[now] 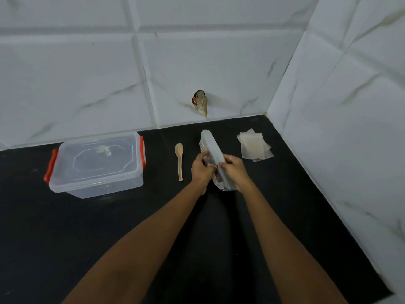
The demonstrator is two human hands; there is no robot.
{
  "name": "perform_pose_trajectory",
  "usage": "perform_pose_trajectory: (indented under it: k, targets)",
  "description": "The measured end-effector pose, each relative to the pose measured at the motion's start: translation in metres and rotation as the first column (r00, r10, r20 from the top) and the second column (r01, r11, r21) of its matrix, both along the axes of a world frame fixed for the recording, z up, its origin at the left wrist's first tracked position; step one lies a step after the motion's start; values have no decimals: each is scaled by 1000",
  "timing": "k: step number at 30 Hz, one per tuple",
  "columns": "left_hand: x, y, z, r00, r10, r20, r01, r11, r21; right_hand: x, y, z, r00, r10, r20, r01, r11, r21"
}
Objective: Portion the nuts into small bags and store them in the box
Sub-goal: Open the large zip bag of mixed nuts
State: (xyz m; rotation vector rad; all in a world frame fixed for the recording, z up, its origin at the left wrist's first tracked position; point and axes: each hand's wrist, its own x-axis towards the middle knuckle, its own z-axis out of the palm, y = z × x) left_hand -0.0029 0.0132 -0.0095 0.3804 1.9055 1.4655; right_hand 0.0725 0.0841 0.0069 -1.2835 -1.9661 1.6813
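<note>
A long translucent plastic pack of nuts (pixel 212 143) is tilted up above the black counter (pixel 109 227) at centre. My left hand (pixel 201 170) grips its left side near the lower end. My right hand (pixel 233 170) grips its right edge, thumb on top. Brown nuts show dimly between my fingers. A clear storage box (pixel 96 165) with a shut lid and orange-red latches stands to the left. A small wooden spoon (pixel 179 160) lies between the box and my hands. A loose pile of small clear bags (pixel 255 148) lies to the right of the pack.
White marble-look tiled walls (pixel 219 62) meet in a corner at the back right. A hole with a stub of wires (pixel 201 103) sits low in the back wall. The counter's front right edge runs diagonally down to the right.
</note>
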Motion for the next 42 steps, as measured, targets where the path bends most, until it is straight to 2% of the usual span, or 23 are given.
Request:
perform_pose_trajectory:
  k: [6,13,19,26,34,39,42]
  targets:
    - [20,-37,20,999,-33,-22,35,997,76,26,-32,21,999,6,-51,-7,1000,-19]
    - [64,-112,42,994,-87,-72,92,993,70,73,-97,37,998,1,-68,-6,998,-63]
    - [102,-166,36,996,-73,-52,76,995,57,115,-147,33,996,14,-91,-25,993,-117]
    - [137,-201,11,997,-41,-72,44,999,28,144,-184,10,999,25,-48,-31,992,-126]
    - [139,-214,-6,991,-90,-98,89,996,-17,147,-197,-7,997,61,43,-61,998,7]
    - [130,-212,-6,975,-150,-162,131,983,-125,143,-202,-4,996,-14,86,-8,969,246]
    - [123,-207,4,979,-18,-203,1,997,-83,138,-206,5,996,-56,68,33,955,295]
